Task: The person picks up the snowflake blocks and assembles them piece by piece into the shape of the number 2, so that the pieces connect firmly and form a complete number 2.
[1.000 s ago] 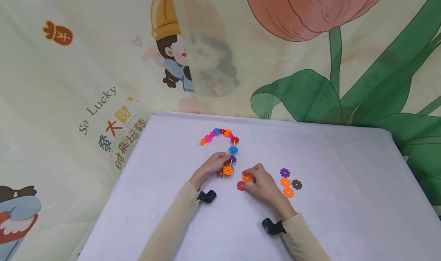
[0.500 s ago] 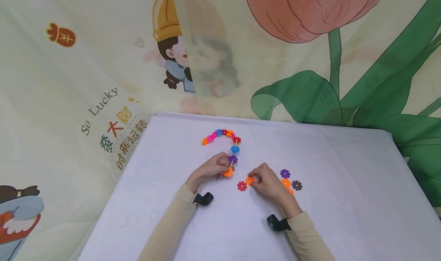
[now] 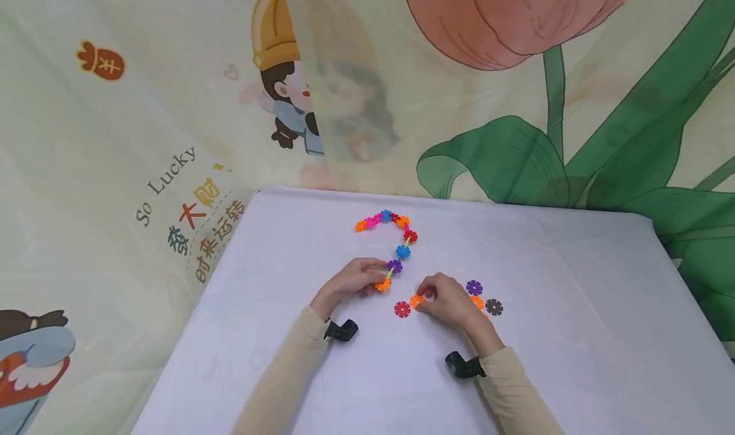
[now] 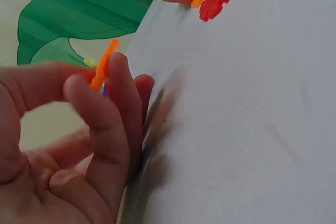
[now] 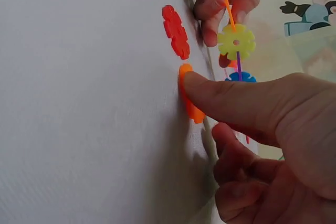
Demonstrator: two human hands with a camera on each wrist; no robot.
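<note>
In the head view my left hand (image 3: 353, 280) pinches the orange snowflake disc (image 3: 383, 286) at the near end of a linked chain. A yellow disc (image 5: 236, 42), seen edge-on from the head, joins it to a purple disc (image 3: 395, 266). Beyond that the chain passes a blue disc (image 3: 403, 252) and hooks left to another orange disc (image 3: 360, 226). My right hand (image 3: 453, 302) has thumb and index finger on a loose orange disc (image 5: 195, 113), partly hidden by the thumb. A loose red disc (image 3: 402, 309) lies flat just left of it.
Right of my right hand lie a purple disc (image 3: 474, 287), an orange disc (image 3: 477, 302) and a dark grey disc (image 3: 494, 307). The white-covered table (image 3: 275, 231) ends at a printed backdrop (image 3: 494, 161). Both wrists carry small black cameras.
The chain's far part has swung right. My right hand has shifted slightly right with the orange disc, and its thumb has come away from the red disc.
</note>
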